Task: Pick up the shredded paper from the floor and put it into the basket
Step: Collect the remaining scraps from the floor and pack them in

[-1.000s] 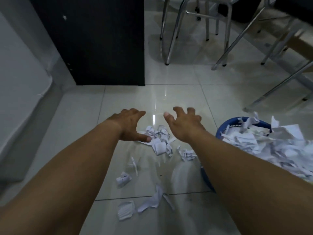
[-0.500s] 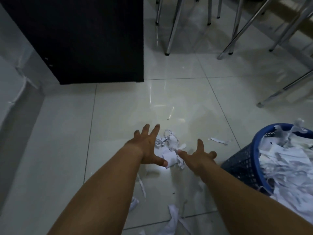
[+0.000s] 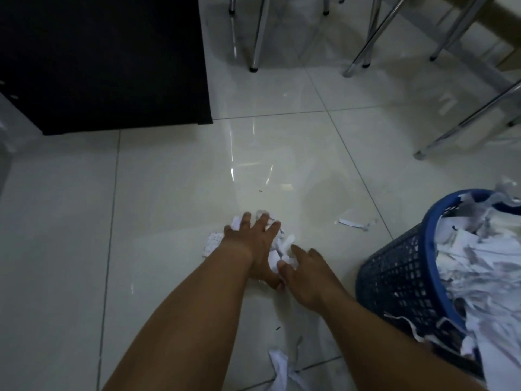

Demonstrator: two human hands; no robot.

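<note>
A loose scrap (image 3: 279, 362) is left at six o'clock. The shredded paper (image 3: 277, 245) is penned on the floor (image 3: 169, 221) between the right hand (image 3: 306, 280), cupped but unclosed, and the left hand (image 3: 255, 244), spread flat, apparently for one scoop. The basket (image 3: 400, 277) is kept near, at three o'clock.

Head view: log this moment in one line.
left hand flat on paper pile | right hand touches pile | basket right, heaped | strip on floor
</note>
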